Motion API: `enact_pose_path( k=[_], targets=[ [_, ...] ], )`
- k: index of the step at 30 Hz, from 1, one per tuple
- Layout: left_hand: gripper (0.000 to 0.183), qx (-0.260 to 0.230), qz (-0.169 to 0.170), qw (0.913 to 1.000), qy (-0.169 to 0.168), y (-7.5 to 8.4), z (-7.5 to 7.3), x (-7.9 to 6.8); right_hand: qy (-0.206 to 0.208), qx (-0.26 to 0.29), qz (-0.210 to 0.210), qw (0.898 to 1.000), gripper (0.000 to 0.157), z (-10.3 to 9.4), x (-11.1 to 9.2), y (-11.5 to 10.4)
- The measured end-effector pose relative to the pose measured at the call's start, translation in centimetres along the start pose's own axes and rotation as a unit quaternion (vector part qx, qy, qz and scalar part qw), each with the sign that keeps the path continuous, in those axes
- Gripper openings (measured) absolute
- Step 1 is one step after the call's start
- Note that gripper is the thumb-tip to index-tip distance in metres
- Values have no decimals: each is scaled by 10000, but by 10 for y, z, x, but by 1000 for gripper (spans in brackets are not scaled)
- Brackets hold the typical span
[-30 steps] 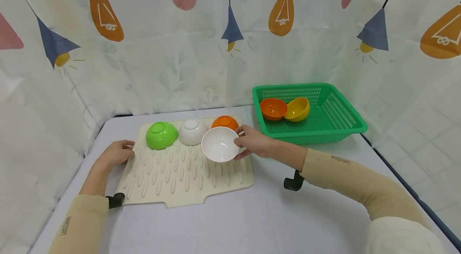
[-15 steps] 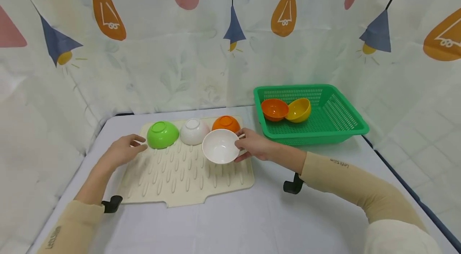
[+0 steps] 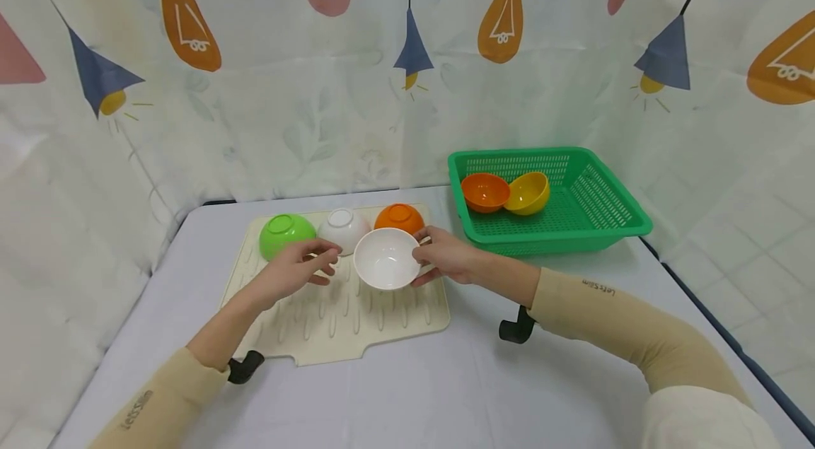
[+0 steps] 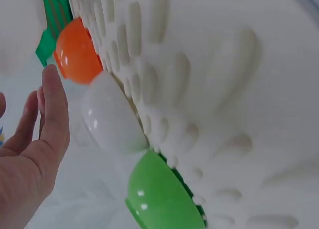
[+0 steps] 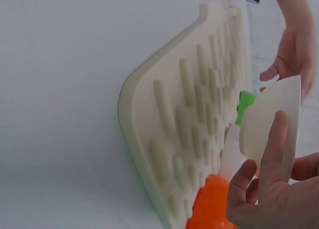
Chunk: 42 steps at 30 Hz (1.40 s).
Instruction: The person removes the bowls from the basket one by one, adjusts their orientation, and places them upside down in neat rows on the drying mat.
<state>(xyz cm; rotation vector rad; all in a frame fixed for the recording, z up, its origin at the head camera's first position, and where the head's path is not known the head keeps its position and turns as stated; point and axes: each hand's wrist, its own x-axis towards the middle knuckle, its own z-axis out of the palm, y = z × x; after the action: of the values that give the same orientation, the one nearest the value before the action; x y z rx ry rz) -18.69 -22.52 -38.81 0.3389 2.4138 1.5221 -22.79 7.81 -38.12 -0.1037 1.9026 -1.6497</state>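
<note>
A white bowl point(image 3: 386, 259) is pinched at its right rim by my right hand point(image 3: 448, 255), which holds it above the ridged cream drying mat point(image 3: 344, 336). My left hand point(image 3: 298, 269) reaches over the mat with relaxed fingers, just left of that bowl and apart from it. Along the mat's back edge three bowls lie upside down: a green bowl point(image 3: 280, 231), another white bowl point(image 3: 344, 228) and an orange bowl point(image 3: 400, 218). In the right wrist view, thumb and fingers clasp the held bowl point(image 5: 269, 116) across its rim.
A green plastic basket point(image 3: 560, 240) stands at the back right of the table. Inside it are a darker orange bowl point(image 3: 484, 193) and a yellow bowl point(image 3: 528, 194). A patterned curtain point(image 3: 286, 117) hangs behind the white-covered table point(image 3: 446, 392).
My left hand has left the mat's left edge and moved right, past the green bowl, towards the held white bowl. My right hand and that bowl have stayed almost in place.
</note>
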Motion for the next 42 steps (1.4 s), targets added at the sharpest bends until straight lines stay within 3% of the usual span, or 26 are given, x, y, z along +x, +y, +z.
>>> enact_pose_path(
  k=[5, 10, 17, 23, 28, 32, 38, 42],
  targets=[
    [46, -965, 5, 9951, -212, 2, 20, 14, -31, 37, -3, 10000, 47, 1, -1, -1],
    [52, -1710, -248, 9844, -339, 2, 28, 25, -57, 26, -1, 10000, 46, 2, -1, -2],
    [59, -2249, -519, 9693, -848, -1, 29, 31, -44, 19, 20, 10000, 45, 1, -1, -1],
    [60, -2505, -572, 9607, -1047, -7, 27, 36, -32, 37, -61, 10000, 47, 1, -1, -1],
    [56, -2390, -454, 9649, -985, -8, 23, 36, -45, -7, -50, 10000, 43, -1, 0, -1],
    [49, -2088, -204, 9753, -691, -5, 20, 35, -92, -83, -7, 9999, 40, -5, -1, -2],
    [48, -774, 477, 9958, -107, 7, 22, 29, -365, 66, 136, 9992, 48, -12, -2, -5],
    [50, 60, 1136, 9931, 272, 15, 29, 25, -477, 185, 337, 9981, 60, -16, 0, -4]
  ],
)
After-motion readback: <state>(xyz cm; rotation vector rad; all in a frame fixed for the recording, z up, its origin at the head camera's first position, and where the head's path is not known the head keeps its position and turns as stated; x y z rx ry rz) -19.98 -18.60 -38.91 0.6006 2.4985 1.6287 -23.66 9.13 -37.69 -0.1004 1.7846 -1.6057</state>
